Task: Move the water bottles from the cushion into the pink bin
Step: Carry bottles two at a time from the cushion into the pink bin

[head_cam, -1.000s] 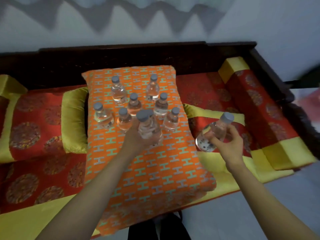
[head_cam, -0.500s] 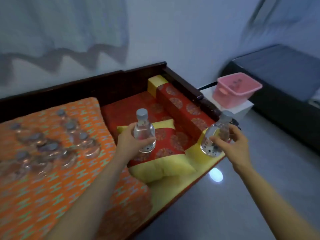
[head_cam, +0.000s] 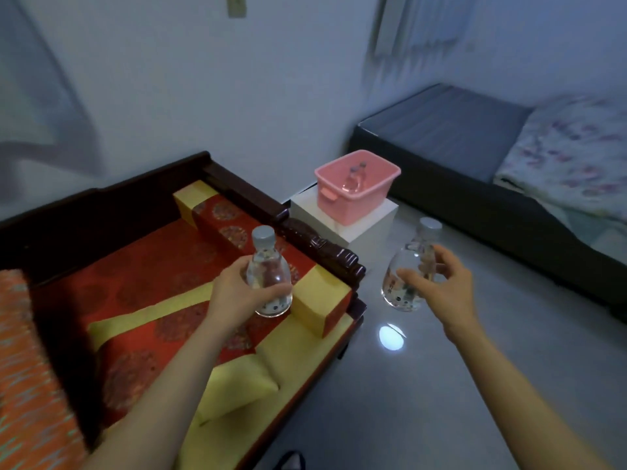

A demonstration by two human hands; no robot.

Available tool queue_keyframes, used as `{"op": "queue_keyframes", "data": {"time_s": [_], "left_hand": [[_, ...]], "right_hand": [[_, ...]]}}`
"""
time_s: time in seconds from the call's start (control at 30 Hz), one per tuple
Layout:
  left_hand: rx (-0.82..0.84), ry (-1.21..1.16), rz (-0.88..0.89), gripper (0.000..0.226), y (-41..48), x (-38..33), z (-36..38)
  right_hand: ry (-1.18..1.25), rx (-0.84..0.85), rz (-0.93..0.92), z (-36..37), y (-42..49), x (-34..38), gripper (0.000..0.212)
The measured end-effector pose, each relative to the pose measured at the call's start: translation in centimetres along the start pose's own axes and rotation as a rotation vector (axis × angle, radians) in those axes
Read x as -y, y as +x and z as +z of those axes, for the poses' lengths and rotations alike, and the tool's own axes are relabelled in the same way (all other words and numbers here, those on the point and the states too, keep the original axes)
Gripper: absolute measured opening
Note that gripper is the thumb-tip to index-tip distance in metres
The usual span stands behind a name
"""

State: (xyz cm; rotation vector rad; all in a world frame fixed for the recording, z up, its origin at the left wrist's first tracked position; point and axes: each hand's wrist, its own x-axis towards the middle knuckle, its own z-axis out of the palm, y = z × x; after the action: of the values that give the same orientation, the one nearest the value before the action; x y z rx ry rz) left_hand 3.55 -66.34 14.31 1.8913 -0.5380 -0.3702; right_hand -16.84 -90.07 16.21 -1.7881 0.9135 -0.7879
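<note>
Pink bin [head_cam: 353, 201] on white box [head_cam: 366, 225], w/ two bottles [head_cam: 354, 178] inside. Left hand [head_cam: 237, 293] wrapped round one water bottle [head_cam: 268, 276]; right hand [head_cam: 441, 290] clasps another [head_cam: 407, 279], both mid-air.

left hand [head_cam: 237, 293] gripping, right hand [head_cam: 441, 290] gripping (forearms extended)

Before you: a wooden bench [head_cam: 237, 184] bearing red-and-yellow cushions [head_cam: 176, 276]; an orange cushion [head_cam: 23, 385] at left; a white box [head_cam: 369, 220] carrying the pink bin [head_cam: 359, 198].
</note>
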Motion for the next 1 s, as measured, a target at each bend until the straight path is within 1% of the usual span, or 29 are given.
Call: {"op": "queue_keyframes", "data": {"time_s": [0.13, 0.27, 0.33, 0.47, 0.63, 0.7, 0.9, 1.0], "left_hand": [[0.048, 0.018, -0.024, 0.06, 5.1, -0.8, 4.9], [0.098, -0.021, -0.022, 0.051, 10.7, -2.1, 10.0], [0.12, -0.02, -0.025, 0.048, 13.8, -2.7, 12.4], [0.137, -0.042, -0.047, 0.05, 20.0, -4.1, 17.1], [0.159, -0.073, -0.118, 0.058, 25.7, -5.0, 22.1], [0.172, -0.071, -0.115, 0.056, 28.2, -6.0, 24.6], [0.136, -0.125, -0.123, 0.05, 34.8, -8.7, 32.0], [0.048, -0.159, -0.154, 0.051, 37.9, -9.8, 35.5]], "right_hand": [[-0.012, -0.014, 0.049, -1.6, 5.2, -2.8, 0.06], [0.011, -0.038, 0.083, -3.1, 11.0, -4.5, 0.055], [0.002, -0.019, 0.098, -4.0, 14.3, -5.2, 0.052], [-0.031, -0.022, 0.107, -5.5, 21.7, -6.2, 0.052], [-0.03, -0.054, 0.122, -6.8, 28.9, -7.4, 0.053], [-0.025, -0.047, 0.134, -7.6, 32.4, -8.3, 0.056], [-0.015, 0.071, 0.127, -9.0, 44.3, -11.3, 0.064], [-0.015, 0.16, 0.109, -9.5, 50.7, -12.4, 0.061]]}}
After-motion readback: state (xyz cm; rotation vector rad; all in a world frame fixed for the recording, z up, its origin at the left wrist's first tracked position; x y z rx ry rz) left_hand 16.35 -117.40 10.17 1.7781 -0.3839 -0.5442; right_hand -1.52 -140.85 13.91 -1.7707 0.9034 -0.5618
